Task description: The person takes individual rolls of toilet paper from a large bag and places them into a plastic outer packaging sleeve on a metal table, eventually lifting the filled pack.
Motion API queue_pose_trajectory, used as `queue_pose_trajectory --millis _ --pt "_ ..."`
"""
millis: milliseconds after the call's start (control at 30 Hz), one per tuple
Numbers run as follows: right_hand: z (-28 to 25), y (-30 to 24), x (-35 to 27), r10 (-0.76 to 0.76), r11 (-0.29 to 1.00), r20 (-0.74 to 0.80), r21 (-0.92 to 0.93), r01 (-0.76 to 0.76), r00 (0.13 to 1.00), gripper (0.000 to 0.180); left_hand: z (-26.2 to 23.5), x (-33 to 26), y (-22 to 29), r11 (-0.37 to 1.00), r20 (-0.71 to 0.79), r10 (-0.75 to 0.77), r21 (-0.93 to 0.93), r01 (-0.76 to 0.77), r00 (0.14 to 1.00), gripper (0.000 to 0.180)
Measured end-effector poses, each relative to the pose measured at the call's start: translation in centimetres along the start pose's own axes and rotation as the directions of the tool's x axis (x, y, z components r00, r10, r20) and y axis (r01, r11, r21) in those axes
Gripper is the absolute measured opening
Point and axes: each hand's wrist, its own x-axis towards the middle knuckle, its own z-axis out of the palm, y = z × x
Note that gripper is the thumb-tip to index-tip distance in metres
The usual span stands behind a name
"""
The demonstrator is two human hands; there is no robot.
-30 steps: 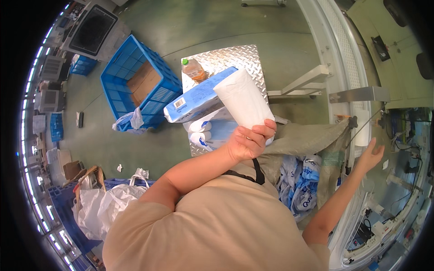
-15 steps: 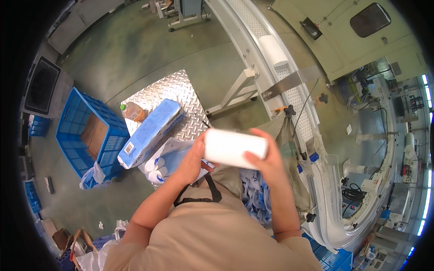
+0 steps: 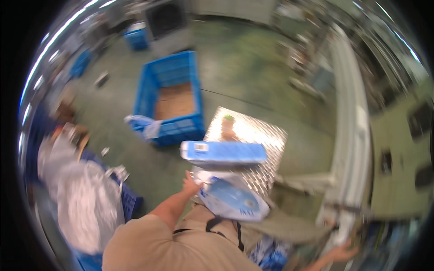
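My left hand (image 3: 192,184) is at the left end of a white and blue plastic pack (image 3: 235,198), beside a white roll end (image 3: 205,176) showing at its opening. Blur hides how its fingers close. Far to the right, my right hand (image 3: 342,252) is stretched out by the conveyor, fingers apart and nothing visible in it. Just beyond the plastic pack lies a long, full blue and white pack (image 3: 226,152) on a metal tread-plate table (image 3: 271,135). A bottle with a green cap (image 3: 228,126) stands behind it.
A blue crate (image 3: 196,86) with cardboard inside stands left of the table. White plastic bags (image 3: 86,203) are heaped at the lower left. The conveyor (image 3: 350,135) runs along the right, near a pale green machine cabinet (image 3: 398,180). Blue and white wrappers (image 3: 271,252) lie below.
My view has swung left. The white roll both hands held has left them. My left hand has moved to the plastic pack, and my right hand has reached out to the right.
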Motion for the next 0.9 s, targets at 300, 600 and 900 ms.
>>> queue_pose_trajectory --millis 300,600,900 --pt "2.3 -24.8 -37.6 -0.801 0.599 0.514 0.696 -0.396 -0.307 0.054 7.6 4.1 -5.7 0.953 -0.086 0.096 -0.281 -0.116 0.992 0.049" --pt "2.2 -32.7 -43.1 -0.853 0.209 0.284 0.954 0.212 -0.437 0.1 8.8 3.5 -4.2 0.867 -0.166 0.225 -0.416 -0.275 0.96 0.026" --pt "-0.8 -34.7 -40.4 -0.807 -0.142 0.052 0.95 0.278 -0.588 0.081 10.3 5.1 -4.1 0.873 -0.135 0.198 -0.425 -0.238 0.971 0.024"
